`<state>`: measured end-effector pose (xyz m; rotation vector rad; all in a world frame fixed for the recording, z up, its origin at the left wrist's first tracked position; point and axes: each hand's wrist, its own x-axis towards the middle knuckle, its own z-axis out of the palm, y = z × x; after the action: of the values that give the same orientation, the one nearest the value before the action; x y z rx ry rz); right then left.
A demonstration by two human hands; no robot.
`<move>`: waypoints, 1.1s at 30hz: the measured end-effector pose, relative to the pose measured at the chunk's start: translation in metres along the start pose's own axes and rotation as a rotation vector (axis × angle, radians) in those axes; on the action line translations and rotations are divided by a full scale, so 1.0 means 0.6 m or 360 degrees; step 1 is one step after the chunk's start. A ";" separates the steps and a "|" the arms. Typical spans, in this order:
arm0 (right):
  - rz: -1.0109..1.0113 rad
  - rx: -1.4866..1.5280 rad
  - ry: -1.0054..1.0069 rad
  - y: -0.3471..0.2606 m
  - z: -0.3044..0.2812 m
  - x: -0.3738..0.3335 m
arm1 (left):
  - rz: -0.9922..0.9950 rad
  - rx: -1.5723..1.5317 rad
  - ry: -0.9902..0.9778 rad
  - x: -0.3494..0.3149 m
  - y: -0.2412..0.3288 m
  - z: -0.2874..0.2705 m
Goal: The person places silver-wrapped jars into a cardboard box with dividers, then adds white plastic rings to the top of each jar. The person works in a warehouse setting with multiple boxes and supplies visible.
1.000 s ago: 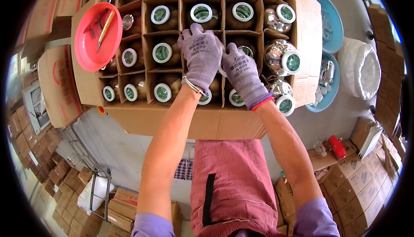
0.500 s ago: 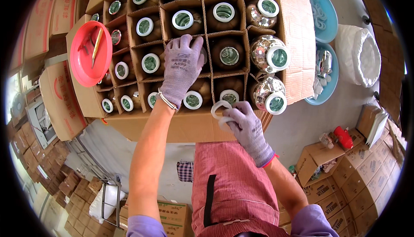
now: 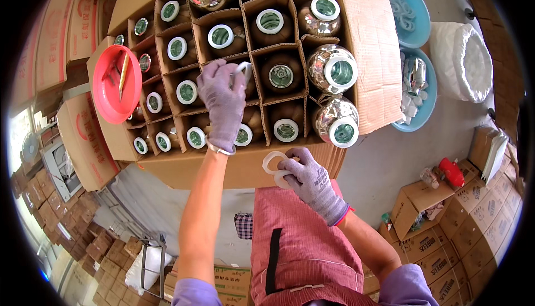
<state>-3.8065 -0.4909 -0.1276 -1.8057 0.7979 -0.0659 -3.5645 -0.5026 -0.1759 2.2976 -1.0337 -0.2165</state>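
A divided cardboard carton (image 3: 373,55) holds several silvery glass jars, most with a white ring around the neck, such as the jar (image 3: 341,71) at the right edge. My left hand (image 3: 224,94), in a grey glove, is closed over a middle compartment, pinching a tilted white ring (image 3: 245,70) at its fingertips. The neck under that hand is hidden. Beside it to the right sits a jar (image 3: 281,76) with a bare green-tinted neck and no white ring. My right hand (image 3: 312,179), also gloved, grips loose white rings (image 3: 271,162) in front of the carton's near side.
A red bowl (image 3: 129,105) with tools rests on the carton's left side. Beyond its right flap stand a blue basin (image 3: 415,36) of white rings, another blue basin (image 3: 426,114) with white pieces, and a white sack (image 3: 446,66). Stacked boxes (image 3: 468,222) line the right.
My left hand has turned and a white ring now shows at its fingertips. My right hand, with its rings, has moved slightly down and left. The view has shifted a little.
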 end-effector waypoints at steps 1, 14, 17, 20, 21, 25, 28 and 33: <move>0.0002 -0.0002 0.0031 0.007 -0.006 -0.001 | -0.0212 -0.0516 0.0075 0.001 0.024 -0.001; 0.0160 0.0085 -0.0197 -0.001 -0.041 -0.019 | 0.0717 0.0375 -0.0294 -0.066 0.052 0.056; 0.0179 0.0152 -0.0206 0.002 -0.046 -0.025 | 0.0761 0.0428 -0.0339 -0.080 0.062 0.051; 0.0224 0.0178 -0.0205 0.003 -0.049 -0.023 | 0.0768 0.0476 -0.0325 -0.077 0.068 0.060; 0.0240 0.0172 -0.0208 0.000 -0.049 -0.022 | 0.0741 0.0481 -0.0310 -0.075 0.070 0.064; 0.0158 0.0331 0.0061 -0.003 -0.042 -0.005 | 0.0576 0.0261 -0.0164 -0.031 0.048 0.060; 0.0769 0.1048 0.0105 -0.041 -0.052 0.014 | 0.0635 0.0440 -0.0461 -0.014 0.056 0.036; 0.0590 0.1419 0.0606 -0.055 -0.050 0.077 | -0.0105 -0.1143 -0.0604 -0.059 0.064 -0.035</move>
<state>-3.7671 -0.5352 -0.1029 -0.7946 1.1293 -0.4575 -3.6051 -0.4870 -0.1399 1.6592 -0.8619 -0.9183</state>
